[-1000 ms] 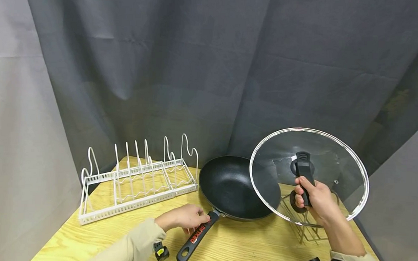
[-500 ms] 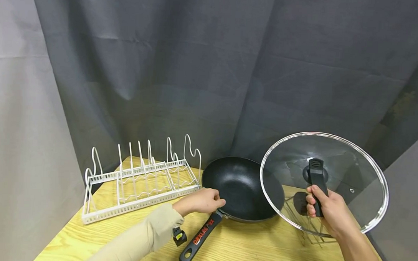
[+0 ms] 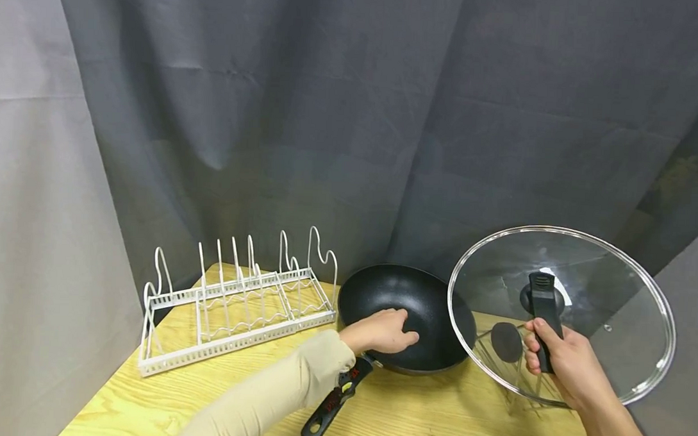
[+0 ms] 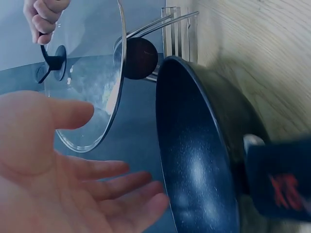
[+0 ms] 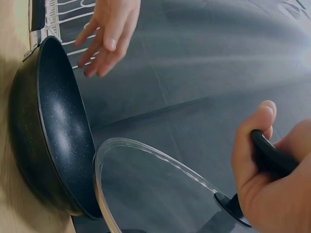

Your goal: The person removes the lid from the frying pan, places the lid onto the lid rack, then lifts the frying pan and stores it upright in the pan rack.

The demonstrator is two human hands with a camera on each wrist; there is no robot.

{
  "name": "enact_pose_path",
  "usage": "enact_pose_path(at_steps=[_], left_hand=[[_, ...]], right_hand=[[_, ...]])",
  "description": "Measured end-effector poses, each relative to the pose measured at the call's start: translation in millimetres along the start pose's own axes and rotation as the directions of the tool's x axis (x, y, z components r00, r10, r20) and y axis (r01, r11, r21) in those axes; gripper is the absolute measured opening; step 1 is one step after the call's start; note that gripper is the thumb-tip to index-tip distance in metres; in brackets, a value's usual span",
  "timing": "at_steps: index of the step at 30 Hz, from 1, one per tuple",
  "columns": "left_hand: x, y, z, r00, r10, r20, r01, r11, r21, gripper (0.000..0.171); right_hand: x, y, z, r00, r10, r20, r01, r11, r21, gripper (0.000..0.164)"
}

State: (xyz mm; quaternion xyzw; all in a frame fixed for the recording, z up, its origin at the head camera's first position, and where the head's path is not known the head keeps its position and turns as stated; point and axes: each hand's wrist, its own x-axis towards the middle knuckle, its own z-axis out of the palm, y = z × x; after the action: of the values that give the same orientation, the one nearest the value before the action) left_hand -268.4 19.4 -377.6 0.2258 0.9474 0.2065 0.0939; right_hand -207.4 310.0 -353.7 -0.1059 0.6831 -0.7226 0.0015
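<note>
My left hand [image 3: 382, 331] hovers above the black frying pan [image 3: 444, 311], fingers loosely extended; the left wrist view shows the palm and fingers [image 4: 104, 187] holding nothing. Its sleeve crosses in front of the pan's black handle [image 3: 317, 425], which has red lettering. On the right, my right hand [image 3: 575, 364] grips the black handle [image 3: 542, 295] of a large glass lid [image 3: 612, 278] with a metal rim. The lid is raised and tilted, its rim overlapping the pan's right edge in the head view. In the right wrist view, thumb and fingers wrap the lid handle [image 5: 269, 155].
A white wire rack [image 3: 237, 339] with upright dividers stands left of the pan. Behind the lid, a metal wire stand [image 4: 177, 36] bears a dark round disc [image 3: 506, 342]. All stand on a light wooden table [image 3: 423, 413] before a grey curtain [image 3: 306, 114].
My left hand has left the pan's handle and moved up and right over the pan, its fingers opening. The right hand has carried the lid to the right and slightly lower.
</note>
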Motion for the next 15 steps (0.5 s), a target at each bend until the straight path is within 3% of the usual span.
enact_pose_path(at_steps=[6, 15], left_hand=[[18.7, 24.3, 11.3, 1.000, -0.017, -0.007, 0.017, 0.999, 0.034, 0.058], [42.7, 52.9, 31.3, 0.994, 0.023, -0.104, -0.010, 0.992, 0.122, 0.047]], right_hand=[[-4, 0, -1, 0.998, -0.031, -0.048, 0.029, 0.999, -0.039, 0.023], [-5, -7, -4, 0.992, -0.033, -0.123, 0.021, 0.995, -0.101, 0.024]])
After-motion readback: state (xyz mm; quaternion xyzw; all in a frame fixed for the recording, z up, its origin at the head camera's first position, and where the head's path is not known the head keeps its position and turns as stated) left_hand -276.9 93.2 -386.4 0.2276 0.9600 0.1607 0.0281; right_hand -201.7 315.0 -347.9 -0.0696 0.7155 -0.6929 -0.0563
